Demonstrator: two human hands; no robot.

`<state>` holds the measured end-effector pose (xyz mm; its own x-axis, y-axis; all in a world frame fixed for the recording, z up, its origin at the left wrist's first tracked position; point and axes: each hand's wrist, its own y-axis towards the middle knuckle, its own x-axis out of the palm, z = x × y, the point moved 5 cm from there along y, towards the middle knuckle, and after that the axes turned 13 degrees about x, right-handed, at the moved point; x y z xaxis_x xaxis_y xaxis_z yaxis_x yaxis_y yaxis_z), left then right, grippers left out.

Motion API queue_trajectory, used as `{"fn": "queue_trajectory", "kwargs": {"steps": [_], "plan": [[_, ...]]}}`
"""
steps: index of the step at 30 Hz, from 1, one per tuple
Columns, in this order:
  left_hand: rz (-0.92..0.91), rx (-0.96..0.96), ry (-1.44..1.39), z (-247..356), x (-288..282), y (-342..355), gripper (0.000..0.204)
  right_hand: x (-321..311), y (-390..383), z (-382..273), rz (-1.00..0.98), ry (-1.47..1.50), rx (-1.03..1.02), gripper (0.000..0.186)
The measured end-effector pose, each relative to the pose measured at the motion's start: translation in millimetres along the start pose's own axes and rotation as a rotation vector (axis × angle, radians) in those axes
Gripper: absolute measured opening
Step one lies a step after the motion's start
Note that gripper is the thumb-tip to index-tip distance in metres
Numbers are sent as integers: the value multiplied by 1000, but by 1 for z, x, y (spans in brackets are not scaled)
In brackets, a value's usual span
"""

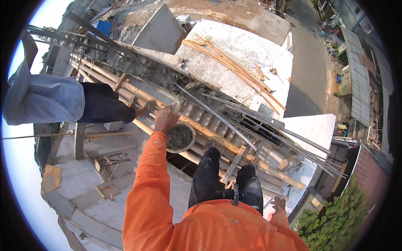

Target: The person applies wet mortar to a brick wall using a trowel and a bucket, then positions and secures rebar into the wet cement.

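My left hand (165, 119) reaches forward in an orange sleeve, its fingers closed on something pale I cannot make out, just above a round bucket (180, 136) of wet grey mortar. The bucket sits among long bamboo poles (222, 142). Low on the right, my right hand (279, 204) is partly visible beside a pole end, fingers bent and a little apart. My feet stand on the poles, legs in dark trousers. At the left a co-worker (50, 98) in a pale shirt and dark trousers stands on them too, a sandalled foot near my left hand.
Beyond runs a rough mortar-covered beam (146, 67) with metal bars. A white slab (201, 33) bears loose timber strips (234, 67). A concrete floor (96, 192) lies below the poles at the left, with a dark gap under the bucket. A street and tree are at the right.
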<state>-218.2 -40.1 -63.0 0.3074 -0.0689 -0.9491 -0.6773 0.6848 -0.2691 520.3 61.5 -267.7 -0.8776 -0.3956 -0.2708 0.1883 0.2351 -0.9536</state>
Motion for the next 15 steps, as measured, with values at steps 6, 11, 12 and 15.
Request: {"fn": "queue_trajectory", "kwargs": {"steps": [6,11,12,15], "plan": [[36,-178,-61,-17,0,-52,45,13,7,10,-126,3,194,14],[240,-263,-285,-31,18,-116,51,-6,7,-13,151,-171,98,24],[262,-279,-396,-34,31,-136,51,-10,6,-19,151,-222,93,25],[187,-487,-409,-51,81,-186,48,-23,0,-41,-7,-141,14,24]]}}
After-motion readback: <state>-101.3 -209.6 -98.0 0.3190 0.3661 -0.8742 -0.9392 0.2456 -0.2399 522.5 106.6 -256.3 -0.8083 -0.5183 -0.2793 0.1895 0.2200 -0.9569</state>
